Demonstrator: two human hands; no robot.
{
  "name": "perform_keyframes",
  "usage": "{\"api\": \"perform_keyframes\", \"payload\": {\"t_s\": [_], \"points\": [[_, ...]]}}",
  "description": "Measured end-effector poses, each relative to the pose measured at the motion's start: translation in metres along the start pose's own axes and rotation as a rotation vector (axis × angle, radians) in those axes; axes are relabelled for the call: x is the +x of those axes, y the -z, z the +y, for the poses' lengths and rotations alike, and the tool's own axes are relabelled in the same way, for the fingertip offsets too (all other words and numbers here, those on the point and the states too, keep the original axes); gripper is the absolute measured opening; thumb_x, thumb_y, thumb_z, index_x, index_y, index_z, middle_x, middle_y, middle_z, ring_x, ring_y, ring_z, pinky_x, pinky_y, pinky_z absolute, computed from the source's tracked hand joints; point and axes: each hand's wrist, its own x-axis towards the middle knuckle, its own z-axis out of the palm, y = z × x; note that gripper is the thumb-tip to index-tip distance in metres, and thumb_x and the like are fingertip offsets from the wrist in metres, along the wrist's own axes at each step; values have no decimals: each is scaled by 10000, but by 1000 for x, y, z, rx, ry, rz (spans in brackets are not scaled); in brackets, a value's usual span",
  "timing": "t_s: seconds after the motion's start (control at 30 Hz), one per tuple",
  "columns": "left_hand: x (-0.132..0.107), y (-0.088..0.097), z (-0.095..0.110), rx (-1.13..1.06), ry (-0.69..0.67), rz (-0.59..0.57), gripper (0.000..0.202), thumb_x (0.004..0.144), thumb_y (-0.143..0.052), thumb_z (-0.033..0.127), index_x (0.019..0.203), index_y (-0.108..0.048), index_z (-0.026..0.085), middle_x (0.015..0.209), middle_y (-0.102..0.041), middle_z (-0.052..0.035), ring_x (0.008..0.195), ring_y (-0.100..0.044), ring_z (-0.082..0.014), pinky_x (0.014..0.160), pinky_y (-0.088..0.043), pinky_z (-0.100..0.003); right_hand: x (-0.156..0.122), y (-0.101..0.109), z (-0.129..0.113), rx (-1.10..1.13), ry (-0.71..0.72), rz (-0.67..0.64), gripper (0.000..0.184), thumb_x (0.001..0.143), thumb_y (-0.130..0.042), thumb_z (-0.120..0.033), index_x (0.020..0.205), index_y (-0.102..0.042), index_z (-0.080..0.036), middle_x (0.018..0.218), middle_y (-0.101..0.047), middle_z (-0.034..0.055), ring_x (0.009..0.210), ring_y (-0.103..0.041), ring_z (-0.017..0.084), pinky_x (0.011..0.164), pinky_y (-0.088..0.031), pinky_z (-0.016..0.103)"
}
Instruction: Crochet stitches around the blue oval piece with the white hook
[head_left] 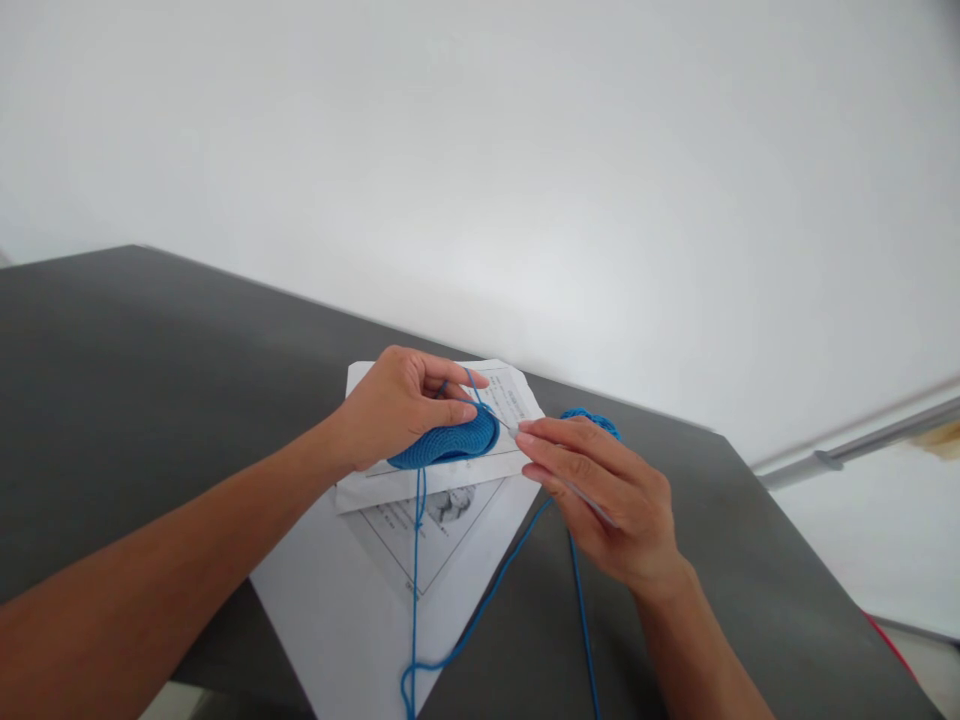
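Note:
Between thumb and fingers, my left hand [409,405] grips a blue crocheted piece [454,438], rounded and curved like a small sole. Blue yarn [471,378] runs over its index finger to the edge of the piece. My right hand [600,480] is closed around a crochet hook [512,430] with a pale handle. The hook's thin metal tip meets the right edge of the crocheted piece, close to my left thumb; whether it is inside a stitch is too small to tell. Yarn strands [480,615] hang from the work towards me.
Printed papers [337,610] lie under the hands on a dark grey table [187,340]. A bundle of blue yarn [592,418] rests behind my right hand. A white wall [480,180] rises along the table's far edge. At right runs a grey pipe [862,450].

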Motion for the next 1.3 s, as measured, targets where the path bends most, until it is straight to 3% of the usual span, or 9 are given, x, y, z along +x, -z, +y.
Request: {"api": "perform_keyframes", "payload": {"t_s": [0.17, 0.27, 0.37, 0.47, 0.6, 0.77, 0.93, 1.1, 1.3], "points": [[2, 1, -3, 14, -5, -41, 292, 698, -851, 231, 979, -848, 153, 747, -749, -33, 678, -673, -152, 637, -520, -257, -2, 1, 1, 140, -140, 67, 377, 910, -729, -90, 1219, -775, -301, 1102, -809, 68, 992, -781, 218, 852, -668, 372], [2, 2, -3, 10, -20, -31, 190, 700, -851, 236, 872, -843, 157, 859, -797, -66, 751, -710, -174, 682, -544, -267, -4, -1, 1, 277, -292, 138, 296, 903, -755, -134, 1134, -811, -309, 1066, -817, 50, 891, -795, 206, 756, -682, 343], [2, 2, -2, 35, -25, -21, 125, 690, -845, 230, 787, -828, 153, 913, -817, -87, 783, -733, -194, 694, -561, -273, -4, -7, 1, 520, -537, 251, 135, 905, -777, -255, 1026, -837, -259, 906, -815, 48, 695, -777, 181, 641, -683, 319], [1, -1, -1, 59, -36, -33, 117, 703, -831, 237, 782, -824, 149, 933, -824, -92, 776, -743, -199, 686, -570, -273, -2, -19, 4, 851, -775, 356, 178, 919, -758, -357, 937, -832, -196, 735, -781, 38, 619, -745, 160, 608, -689, 298], [0, -5, -1, 29, -40, -22, 212, 721, -825, 244, 907, -836, 142, 938, -829, -80, 789, -752, -197, 698, -576, -266, 0, -41, 6, 1099, -926, 407, 207, 940, -729, -381, 916, -814, -194, 813, -814, 57, 641, -750, 135, 673, -693, 266], [-2, -10, 0, 24, -12, 11, 363, 734, -806, 233, 1078, -816, 118, 847, -814, -56, 782, -742, -186, 726, -560, -267, 1, -61, -4, 846, -835, 515, 193, 929, -740, -397, 993, -816, -231, 881, -799, 41, 726, -740, 153, 719, -671, 320], [-5, -13, 3, -33, 9, -28, 483, 737, -800, 235, 1202, -776, 105, 793, -768, -22, 710, -690, -152, 667, -518, -254, 6, -57, -14, 371, -655, 467, 164, 902, -759, -375, 993, -840, -266, 1129, -758, 75, 1115, -706, 229, 956, -599, 388], [-7, -15, 4, -20, -11, 7, 670, 750, -791, 250, 1392, -671, 100, 756, -723, 4, 677, -640, -140, 635, -481, -255, 11, -54, -17, 439, -652, 420, 135, 898, -761, -302, 1012, -834, -289, 1036, -808, 43, 997, -758, 213, 826, -637, 339], [-8, -17, -3, 63, -78, 96, 814, 781, -766, 281, 1540, -522, 117, 950, -786, -42, 691, -601, -130, 672, -484, -275, 10, -57, -18, 400, -630, 487, 127, 885, -774, -263, 992, -840, -280, 1018, -812, 42, 973, -760, 211, 868, -641, 367]]}}
